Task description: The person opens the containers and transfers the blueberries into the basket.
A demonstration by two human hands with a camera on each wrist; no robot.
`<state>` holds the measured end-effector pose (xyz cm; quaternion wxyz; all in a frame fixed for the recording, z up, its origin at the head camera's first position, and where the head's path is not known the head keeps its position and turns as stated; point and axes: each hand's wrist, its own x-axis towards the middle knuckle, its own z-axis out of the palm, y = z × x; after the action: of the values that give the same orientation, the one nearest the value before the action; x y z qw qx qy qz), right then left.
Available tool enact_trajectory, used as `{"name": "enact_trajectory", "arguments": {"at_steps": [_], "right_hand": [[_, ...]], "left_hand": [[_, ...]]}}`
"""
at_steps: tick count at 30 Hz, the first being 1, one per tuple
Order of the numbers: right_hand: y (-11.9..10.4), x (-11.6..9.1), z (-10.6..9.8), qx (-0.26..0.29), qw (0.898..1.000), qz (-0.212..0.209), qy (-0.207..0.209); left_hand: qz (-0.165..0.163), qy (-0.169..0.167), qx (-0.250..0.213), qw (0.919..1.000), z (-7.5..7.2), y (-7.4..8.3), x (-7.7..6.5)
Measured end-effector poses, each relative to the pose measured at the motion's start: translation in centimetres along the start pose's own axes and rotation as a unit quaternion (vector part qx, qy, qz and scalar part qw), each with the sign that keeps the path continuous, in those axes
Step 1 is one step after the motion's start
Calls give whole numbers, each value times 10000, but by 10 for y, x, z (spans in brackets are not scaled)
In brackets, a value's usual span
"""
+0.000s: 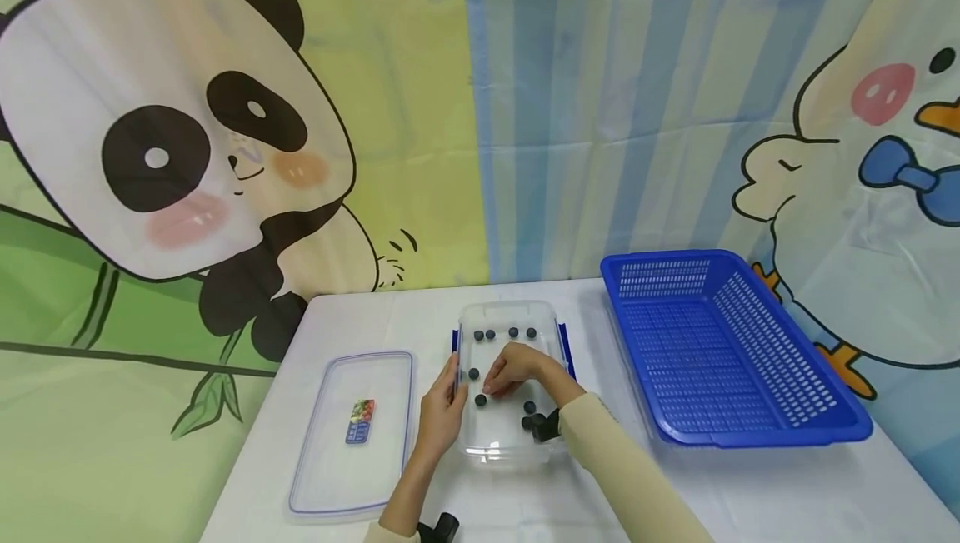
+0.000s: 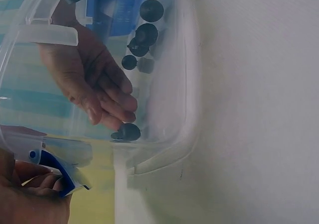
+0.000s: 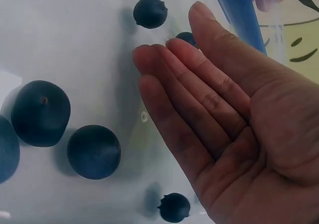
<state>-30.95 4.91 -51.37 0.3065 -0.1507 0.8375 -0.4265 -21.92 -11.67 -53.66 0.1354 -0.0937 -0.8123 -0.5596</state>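
Several dark blueberries [image 1: 481, 401] lie scattered on the floor of a clear plastic box [image 1: 495, 435] with blue side latches. Beside the box's left wall, my left hand [image 1: 442, 410] holds on at the blue latch [image 2: 57, 167], its fingers curled there in the left wrist view. Inside the box, my right hand [image 1: 519, 366] has its fingers together and nearly straight, with nothing in the palm. In the right wrist view its fingertips are close to a blueberry [image 3: 150, 12], and another blueberry [image 3: 186, 37] is partly hidden behind the fingers.
Left of the box lies a clear lid [image 1: 341, 476] with a purplish rim, bearing a small colourful label [image 1: 359, 421]. A blue perforated basket [image 1: 757, 435] stands on the right of the white table [image 1: 495, 510]. Behind hangs a cartoon-printed curtain [image 1: 420, 110].
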Motion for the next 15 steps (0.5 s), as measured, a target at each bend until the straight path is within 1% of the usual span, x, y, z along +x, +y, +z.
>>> {"name": "enact_trajectory", "arguments": {"at_steps": [4,7,10,15], "right_hand": [[2,2,-1,134,9997,-81,-160],[1,5,1,99,9997,-113,-196],[2,7,4,26,10000,-41,-80],[3,9,11,5,9999,77,70]], "left_hand": [[69,5,48,10000,-1,0,1],[56,31,-53,10000,-2,0,2],[45,36,-146,9999,-1,-1,2],[-36,34,-5,10000,-1,-1,0]]}}
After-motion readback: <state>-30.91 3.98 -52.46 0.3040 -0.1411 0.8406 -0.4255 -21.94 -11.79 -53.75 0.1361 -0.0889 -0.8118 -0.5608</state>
